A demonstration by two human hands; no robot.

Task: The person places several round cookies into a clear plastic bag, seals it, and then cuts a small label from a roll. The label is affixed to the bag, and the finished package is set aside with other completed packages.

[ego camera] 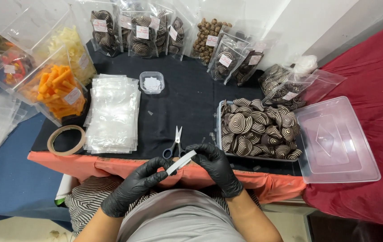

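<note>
Bags of orange snack sticks (59, 92) stand at the far left of the black table mat (187, 96), with a roll of tape (66, 140) lying flat just below them at the mat's near edge. Next comes a stack of empty clear pouches (113, 114), and behind it a small clear tub (151, 82) of white labels. Scissors (176, 144) lie near the front edge, blades pointing away from the person. Just below them the left hand (133, 186), in a black glove, pinches the lower end of a thin white strip (181, 162), fingers closed on it. The right hand (216, 168), gloved too, grips the strip's upper end between fingertips, so the strip spans tilted between both hands above the orange table edge. Further right sits a clear tray (222, 134) filled with brown-and-cream spiral cookies (256, 127), its clear lid (339, 141) beside it on red cloth (375, 112).
</note>
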